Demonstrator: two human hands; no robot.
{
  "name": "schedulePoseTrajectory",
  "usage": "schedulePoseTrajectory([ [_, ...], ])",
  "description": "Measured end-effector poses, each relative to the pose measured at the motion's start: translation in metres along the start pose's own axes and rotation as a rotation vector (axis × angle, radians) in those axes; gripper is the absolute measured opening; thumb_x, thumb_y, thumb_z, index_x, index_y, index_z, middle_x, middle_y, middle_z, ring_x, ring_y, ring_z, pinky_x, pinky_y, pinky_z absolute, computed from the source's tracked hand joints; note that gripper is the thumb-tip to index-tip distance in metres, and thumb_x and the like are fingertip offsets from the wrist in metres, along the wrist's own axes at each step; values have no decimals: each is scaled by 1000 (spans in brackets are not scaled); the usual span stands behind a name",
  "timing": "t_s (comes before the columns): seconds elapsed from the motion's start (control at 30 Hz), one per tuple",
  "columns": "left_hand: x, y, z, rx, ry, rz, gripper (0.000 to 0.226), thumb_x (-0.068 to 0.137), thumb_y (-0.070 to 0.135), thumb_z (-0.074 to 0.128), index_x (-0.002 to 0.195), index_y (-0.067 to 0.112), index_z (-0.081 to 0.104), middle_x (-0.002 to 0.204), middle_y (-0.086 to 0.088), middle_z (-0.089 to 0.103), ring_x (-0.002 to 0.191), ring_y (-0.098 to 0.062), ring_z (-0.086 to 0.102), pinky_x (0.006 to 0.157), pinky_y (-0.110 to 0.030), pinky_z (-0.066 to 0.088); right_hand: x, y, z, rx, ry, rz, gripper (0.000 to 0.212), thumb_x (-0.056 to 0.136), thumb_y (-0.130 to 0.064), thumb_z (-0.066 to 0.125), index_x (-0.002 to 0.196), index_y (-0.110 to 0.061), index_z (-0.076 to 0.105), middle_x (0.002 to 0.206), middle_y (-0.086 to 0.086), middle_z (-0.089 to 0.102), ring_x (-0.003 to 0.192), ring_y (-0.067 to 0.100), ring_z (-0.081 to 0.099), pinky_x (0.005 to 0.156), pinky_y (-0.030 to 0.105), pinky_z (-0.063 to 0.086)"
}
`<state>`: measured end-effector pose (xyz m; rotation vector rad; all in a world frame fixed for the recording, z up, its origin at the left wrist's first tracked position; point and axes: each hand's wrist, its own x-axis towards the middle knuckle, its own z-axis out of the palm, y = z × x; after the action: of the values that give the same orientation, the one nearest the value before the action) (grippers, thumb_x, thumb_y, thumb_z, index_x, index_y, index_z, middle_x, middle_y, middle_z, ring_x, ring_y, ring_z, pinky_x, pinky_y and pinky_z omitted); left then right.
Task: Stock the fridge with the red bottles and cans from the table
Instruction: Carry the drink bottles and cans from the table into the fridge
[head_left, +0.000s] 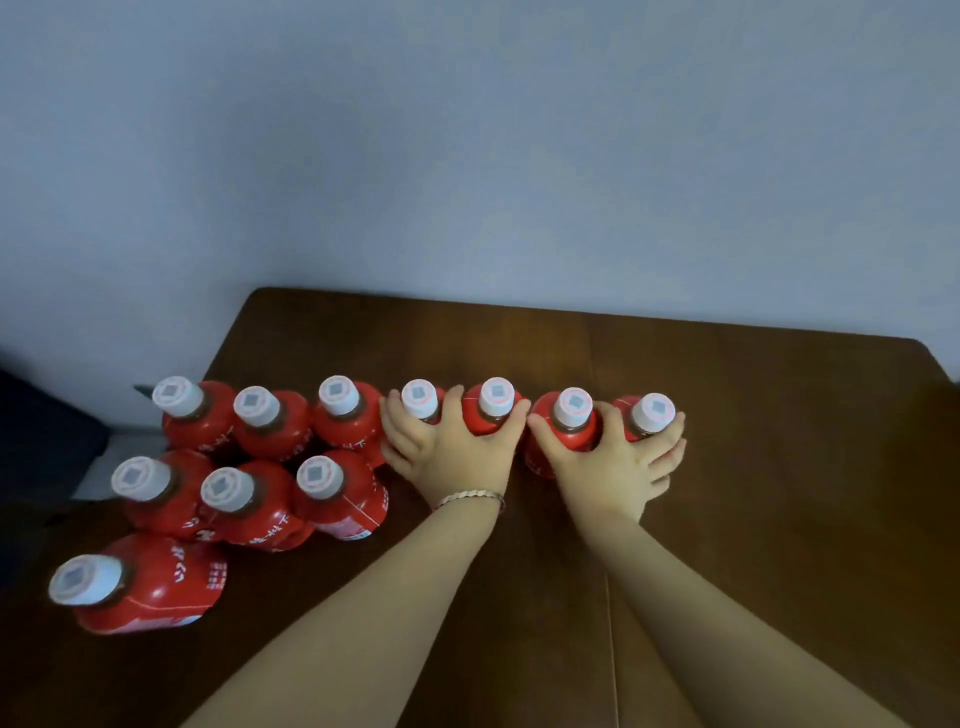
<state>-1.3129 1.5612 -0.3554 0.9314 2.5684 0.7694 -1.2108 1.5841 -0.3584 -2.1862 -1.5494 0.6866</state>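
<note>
Red bottles stand upright, caps up, on the wooden table, straight ahead of both hands. The left hand curls round two of them and the right hand round the next two, so both pairs should lift straight up. The seven others cluster nearer the left hand.

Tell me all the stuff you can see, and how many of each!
red bottles: eleven, red with white caps, standing on the table; seven in the back row, three in the middle, one nearest at the left.
table: one, dark brown wood, under all the bottles.
wall: one, pale blue-grey, behind the table.
bracelet: one, pale, on the left wrist.
left grip: one, bare hand, fingers curled round two back-row bottles.
right grip: one, bare hand, fingers curled round the two rightmost back-row bottles.
Cans and a fridge: none in view.
</note>
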Motion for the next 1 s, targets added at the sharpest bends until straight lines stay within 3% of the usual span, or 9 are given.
schedulePoseTrajectory([
  [0.1, 4, 2, 6, -17, 11, -38, 58, 61, 75, 60, 99, 32, 62, 149, -9, 11, 140, -28, 2, 108, -56, 16, 13, -16, 2, 30, 9, 100, 62, 57, -78, 61, 95, -30, 54, 153, 13, 1, 140, 40, 1, 112, 56, 14],
  [0.23, 9, 5, 7, -27, 48, 18, 48, 59, 64, 56, 82, 23, 63, 143, -13, 22, 136, -33, 13, 101, -55, 27, 19, -13, 8, -92, 91, -8, 51, 68, -66, 59, 97, -24, 59, 149, 16, 12, 134, 42, 14, 107, 54, 20],
  [0.43, 18, 0, 3, 157, 142, 308, 48, 58, 52, 42, 67, 10, 64, 117, -26, 50, 115, -48, 44, 93, -58, 36, 24, 6, -5, -196, 110, -180, 52, 70, -64, 45, 101, -26, 64, 137, 20, 27, 117, 42, 30, 103, 49, 28],
  [0.53, 24, -8, -1, 200, 86, 386, 51, 60, 56, 44, 76, 13, 67, 120, -24, 48, 113, -45, 43, 96, -55, 34, 32, 15, -21, -210, 39, -247, 53, 74, -63, 42, 104, -26, 64, 134, 18, 27, 118, 41, 28, 106, 49, 27],
  [0.63, 25, -10, -9, 269, -56, 418, 67, 64, 59, 60, 123, 25, 58, 136, -17, 34, 127, -39, 28, 103, -52, 26, 34, 21, -30, -197, -16, -302, 66, 67, -68, 28, 103, -27, 65, 138, 16, 25, 124, 40, 23, 109, 48, 23],
  [0.7, 24, -11, -11, 293, -88, 434, 76, 66, 58, 63, 135, 29, 47, 139, -15, 30, 130, -37, 24, 105, -51, 24, 35, 21, -31, -190, -33, -339, 70, 63, -69, 23, 98, -27, 67, 135, 13, 29, 125, 37, 22, 109, 46, 22],
  [0.83, 20, -17, -9, 171, -27, 513, 51, 57, 51, 55, 95, 21, 72, 126, -18, 46, 121, -41, 39, 99, -57, 33, 36, 20, -35, -195, -73, -491, 63, 68, -65, 30, 85, -20, 71, 131, 12, 40, 129, 30, 22, 111, 45, 20],
  [0.93, 14, -14, -2, 69, 36, 577, 36, 57, 43, 47, 62, 17, 70, 114, -18, 55, 116, -43, 46, 98, -62, 33, 36, 20, -33, -152, -179, -570, 60, 64, -65, 34, 81, -23, 74, 144, 2, 36, 141, 25, 12, 115, 39, 12],
  [1.0, 11, -8, 0, 31, 66, 564, 33, 56, 39, 45, 53, 15, 66, 110, -15, 57, 114, -42, 49, 99, -62, 31, 36, 20, -31, -69, -228, -591, 63, 60, -65, 32, 84, -26, 76, 142, -6, 38, 142, 21, 12, 114, 32, 8],
])
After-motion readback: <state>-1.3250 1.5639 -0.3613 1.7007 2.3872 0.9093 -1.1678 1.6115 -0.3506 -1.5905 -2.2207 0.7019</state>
